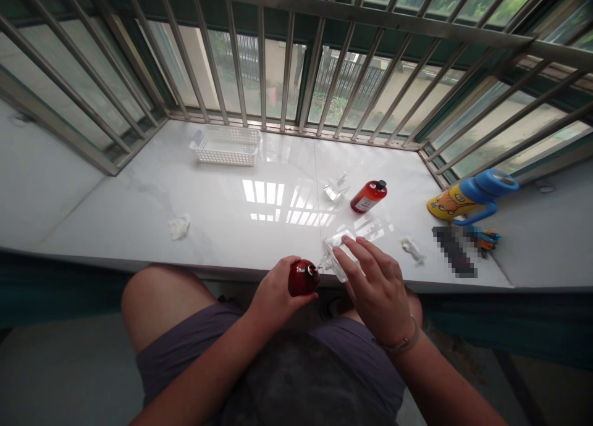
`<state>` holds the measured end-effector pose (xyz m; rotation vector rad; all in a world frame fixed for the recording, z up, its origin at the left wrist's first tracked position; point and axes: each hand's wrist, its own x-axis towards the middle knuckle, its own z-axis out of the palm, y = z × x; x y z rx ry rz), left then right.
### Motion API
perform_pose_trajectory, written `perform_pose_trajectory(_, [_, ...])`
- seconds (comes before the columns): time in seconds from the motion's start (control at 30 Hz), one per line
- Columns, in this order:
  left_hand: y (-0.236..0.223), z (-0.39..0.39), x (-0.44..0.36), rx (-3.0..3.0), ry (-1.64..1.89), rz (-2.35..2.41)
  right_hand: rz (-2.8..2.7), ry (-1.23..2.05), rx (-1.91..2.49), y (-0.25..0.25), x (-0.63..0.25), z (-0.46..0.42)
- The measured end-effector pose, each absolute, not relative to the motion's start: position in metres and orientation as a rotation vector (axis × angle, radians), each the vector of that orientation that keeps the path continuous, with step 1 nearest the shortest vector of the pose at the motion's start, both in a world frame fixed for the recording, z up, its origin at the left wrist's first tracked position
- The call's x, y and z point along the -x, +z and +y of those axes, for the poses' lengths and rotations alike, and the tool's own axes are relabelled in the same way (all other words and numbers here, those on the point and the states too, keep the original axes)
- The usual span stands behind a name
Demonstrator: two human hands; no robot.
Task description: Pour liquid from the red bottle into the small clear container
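My left hand is wrapped round a small dark red bottle, held upright over my lap at the sill's front edge. My right hand grips a clear plastic bottle, tilted so its narrow neck points down at the red bottle's open mouth. The two openings nearly touch. A second red bottle with a black cap lies on its side on the white sill, farther back and to the right.
The white marble window sill carries a white plastic basket at the back, a crumpled tissue at left, clear wrapping near the middle, a small wrapper and a blue-and-yellow toy at right. Metal window bars rise behind.
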<state>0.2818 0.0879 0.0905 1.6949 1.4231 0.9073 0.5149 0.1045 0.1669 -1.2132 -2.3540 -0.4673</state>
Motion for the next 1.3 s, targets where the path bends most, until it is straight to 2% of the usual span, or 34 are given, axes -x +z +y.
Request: perform_pose_trajectory(1.3, [0.087,0.087,-0.282,-1.686,0.896,1.39,-2.449,-0.542,1.129,0.175,-0.515,0.105])
